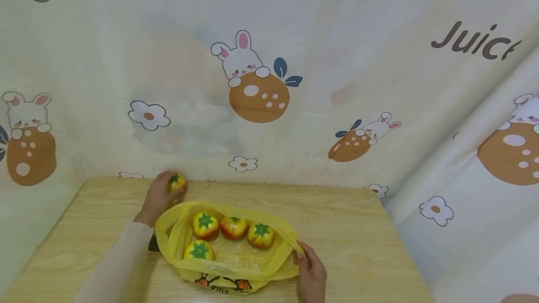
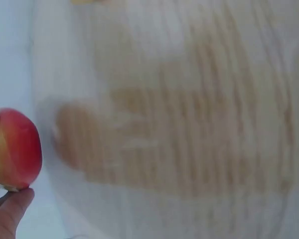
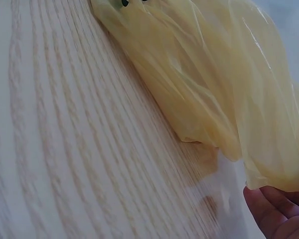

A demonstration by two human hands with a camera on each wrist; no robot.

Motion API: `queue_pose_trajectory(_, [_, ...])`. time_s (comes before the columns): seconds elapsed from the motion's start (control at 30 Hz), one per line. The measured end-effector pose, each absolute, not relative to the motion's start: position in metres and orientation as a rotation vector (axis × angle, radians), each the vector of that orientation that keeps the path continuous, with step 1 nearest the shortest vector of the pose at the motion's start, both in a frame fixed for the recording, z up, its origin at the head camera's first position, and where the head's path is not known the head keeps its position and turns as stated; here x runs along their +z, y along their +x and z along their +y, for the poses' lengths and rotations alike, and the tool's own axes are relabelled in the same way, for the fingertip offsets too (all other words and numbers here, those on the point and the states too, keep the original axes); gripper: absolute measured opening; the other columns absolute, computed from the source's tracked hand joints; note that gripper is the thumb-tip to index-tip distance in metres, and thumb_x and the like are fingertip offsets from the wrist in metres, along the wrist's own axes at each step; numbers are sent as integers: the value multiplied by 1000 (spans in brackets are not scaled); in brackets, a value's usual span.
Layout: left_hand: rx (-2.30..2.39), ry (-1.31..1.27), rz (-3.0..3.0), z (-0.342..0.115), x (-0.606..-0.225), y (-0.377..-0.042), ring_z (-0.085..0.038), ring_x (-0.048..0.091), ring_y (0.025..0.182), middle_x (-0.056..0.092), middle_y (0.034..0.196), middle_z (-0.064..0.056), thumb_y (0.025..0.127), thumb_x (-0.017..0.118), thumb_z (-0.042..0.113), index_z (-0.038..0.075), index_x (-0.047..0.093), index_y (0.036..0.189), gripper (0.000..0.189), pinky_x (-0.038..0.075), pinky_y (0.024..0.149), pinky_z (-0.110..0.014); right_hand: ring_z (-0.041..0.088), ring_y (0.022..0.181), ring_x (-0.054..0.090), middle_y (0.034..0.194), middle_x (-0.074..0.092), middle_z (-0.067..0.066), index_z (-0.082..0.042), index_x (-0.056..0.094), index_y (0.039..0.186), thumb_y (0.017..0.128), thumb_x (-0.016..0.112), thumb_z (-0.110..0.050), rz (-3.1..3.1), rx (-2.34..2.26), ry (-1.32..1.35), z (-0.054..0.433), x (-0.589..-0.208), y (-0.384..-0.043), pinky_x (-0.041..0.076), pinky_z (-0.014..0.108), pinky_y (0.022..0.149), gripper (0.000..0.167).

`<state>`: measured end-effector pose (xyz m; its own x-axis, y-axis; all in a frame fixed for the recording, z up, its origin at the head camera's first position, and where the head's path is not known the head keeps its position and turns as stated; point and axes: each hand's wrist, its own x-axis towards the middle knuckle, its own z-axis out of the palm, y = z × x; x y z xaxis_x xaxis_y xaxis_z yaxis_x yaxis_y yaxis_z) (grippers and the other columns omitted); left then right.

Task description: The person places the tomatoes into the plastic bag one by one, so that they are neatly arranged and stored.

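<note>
A yellow plastic bag (image 1: 236, 265) lies open on the wooden table (image 1: 358, 233) with several red-yellow toy tomatoes (image 1: 233, 227) inside, green tops up. My left hand (image 1: 162, 195) grips one more tomato (image 1: 177, 182) at the table's far edge, just behind the bag; the left wrist view shows this tomato (image 2: 12, 149) with a fingertip (image 2: 7, 211) under it. My right hand (image 1: 310, 272) pinches the bag's right rim, and the bag's thin yellow film (image 3: 214, 94) fills the right wrist view above my fingers (image 3: 279, 209).
A cartoon-print cloth (image 1: 261, 83) hangs as a backdrop behind the table and down its right side. A small dark object (image 1: 153, 245) shows at the bag's left edge. Bare wood lies to the left and right of the bag.
</note>
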<state>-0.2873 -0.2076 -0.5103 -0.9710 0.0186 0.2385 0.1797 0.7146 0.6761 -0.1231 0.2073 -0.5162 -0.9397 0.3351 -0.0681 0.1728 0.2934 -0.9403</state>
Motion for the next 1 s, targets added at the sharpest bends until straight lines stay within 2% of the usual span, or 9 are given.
queue_pose_trajectory(0.27, [-1011, -206, -2631, -208, -487, -291, -54, 44, 124, 44, 137, -38, 88, 70, 6, -10, 51, 130, 48, 40, 103, -64, 16, 94, 66, 120, 68, 16, -6, 60, 131, 101, 50, -6, -2434, 1709, -443, 205, -515, -125, 54, 20, 75, 32])
queue_pose_trajectory(0.57, [-989, -154, -2661, -212, -471, -286, -53, 43, 126, 41, 139, -37, 88, 72, 8, -8, 49, 132, 52, 40, 103, -64, 14, 89, 65, 111, 69, 13, -8, 62, 129, 100, 51, -6, -2433, 1697, -426, 204, -517, -127, 53, 20, 73, 32])
queue_pose_trajectory(0.8, [-970, -170, -2620, -212, -455, -284, -52, 43, 126, 42, 140, -37, 88, 71, 5, -9, 50, 131, 50, 38, 106, -63, 18, 102, 66, 130, 63, 14, -10, 61, 131, 100, 50, -7, -2438, 1711, -435, 202, -513, -128, 55, 23, 81, 33])
queue_pose_trajectory(1.0, [-953, -213, -2544, -211, -437, -282, -51, 47, 123, 46, 136, -35, 85, 73, 3, -8, 53, 128, 49, 42, 102, -62, 23, 108, 66, 135, 59, 16, -8, 60, 133, 100, 50, -6, -2441, 1718, -434, 197, -508, -127, 56, 25, 84, 34])
